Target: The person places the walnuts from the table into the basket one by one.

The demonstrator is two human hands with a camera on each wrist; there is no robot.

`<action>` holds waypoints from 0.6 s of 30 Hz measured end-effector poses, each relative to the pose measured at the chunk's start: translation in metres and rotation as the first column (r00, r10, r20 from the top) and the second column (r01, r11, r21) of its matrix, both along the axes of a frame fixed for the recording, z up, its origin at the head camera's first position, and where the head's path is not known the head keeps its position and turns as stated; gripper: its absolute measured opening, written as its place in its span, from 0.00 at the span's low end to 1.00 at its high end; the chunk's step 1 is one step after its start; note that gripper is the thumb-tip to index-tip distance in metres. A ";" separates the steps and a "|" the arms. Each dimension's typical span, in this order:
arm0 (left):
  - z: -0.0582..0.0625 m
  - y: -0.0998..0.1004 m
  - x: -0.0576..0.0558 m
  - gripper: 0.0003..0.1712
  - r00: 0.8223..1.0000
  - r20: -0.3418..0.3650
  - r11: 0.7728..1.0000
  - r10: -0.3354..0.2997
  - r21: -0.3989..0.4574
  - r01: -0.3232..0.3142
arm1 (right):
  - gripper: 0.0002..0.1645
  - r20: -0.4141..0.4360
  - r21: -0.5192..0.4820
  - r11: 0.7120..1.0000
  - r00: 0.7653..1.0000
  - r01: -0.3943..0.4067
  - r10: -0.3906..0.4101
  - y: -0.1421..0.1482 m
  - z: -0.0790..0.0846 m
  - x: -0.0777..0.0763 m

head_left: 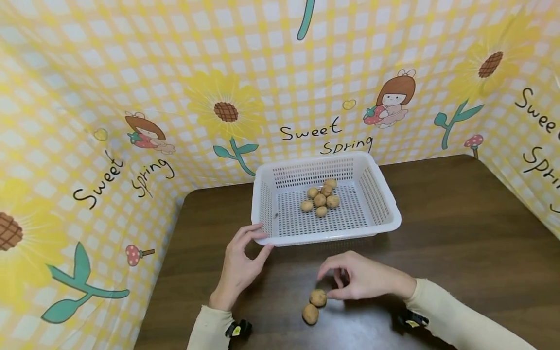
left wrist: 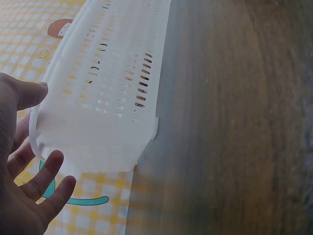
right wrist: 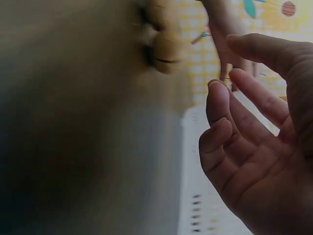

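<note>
A white perforated plastic basket [head_left: 323, 236] stands at the back of the table with several small potatoes [head_left: 320, 200] on its floor. My left hand [head_left: 242, 262] holds the basket's near left corner; in the left wrist view, the thumb lies on one side of the rim and some fingers reach behind it. Two more potatoes lie on the table in front of the basket, a farther potato [head_left: 318, 298] touching a nearer potato [head_left: 310, 314]. Beside the farther one is my right hand [head_left: 360, 277], fingers loosely bent with a gap to the thumb and nothing between them.
The dark wooden table [head_left: 472, 253] extends to both sides of the basket. A yellow checked cloth [head_left: 280, 73] with flowers and lettering hangs behind the table and along its sides. Each wrist wears a small black device.
</note>
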State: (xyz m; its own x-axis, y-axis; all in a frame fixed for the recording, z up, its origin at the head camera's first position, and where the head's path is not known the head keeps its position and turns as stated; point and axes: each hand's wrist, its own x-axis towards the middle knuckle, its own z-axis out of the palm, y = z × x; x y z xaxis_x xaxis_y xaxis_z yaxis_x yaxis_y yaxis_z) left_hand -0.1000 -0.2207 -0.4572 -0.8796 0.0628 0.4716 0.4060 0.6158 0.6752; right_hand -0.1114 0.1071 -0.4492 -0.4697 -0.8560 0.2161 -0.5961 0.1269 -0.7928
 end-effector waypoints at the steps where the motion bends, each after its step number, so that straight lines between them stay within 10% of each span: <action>1: -0.001 0.000 0.000 0.13 1.000 -0.002 1.000 0.001 -0.001 -0.001 | 0.16 0.018 0.011 1.000 1.000 -0.005 0.004 0.000 -0.005 0.002; 18: 0.001 0.002 0.000 0.12 1.000 0.017 1.000 0.005 0.005 -0.005 | 0.25 0.038 0.112 0.993 0.999 0.024 -0.028 -0.008 -0.037 0.009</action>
State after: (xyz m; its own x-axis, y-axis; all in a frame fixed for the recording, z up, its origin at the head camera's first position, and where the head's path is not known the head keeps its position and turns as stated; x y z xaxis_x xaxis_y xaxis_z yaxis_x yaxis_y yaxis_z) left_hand -0.0995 -0.2189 -0.4559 -0.8880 0.0559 0.4565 0.3911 0.6143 0.6854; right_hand -0.1019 0.0990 -0.4862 -0.4983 -0.8611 0.1008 -0.5597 0.2306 -0.7960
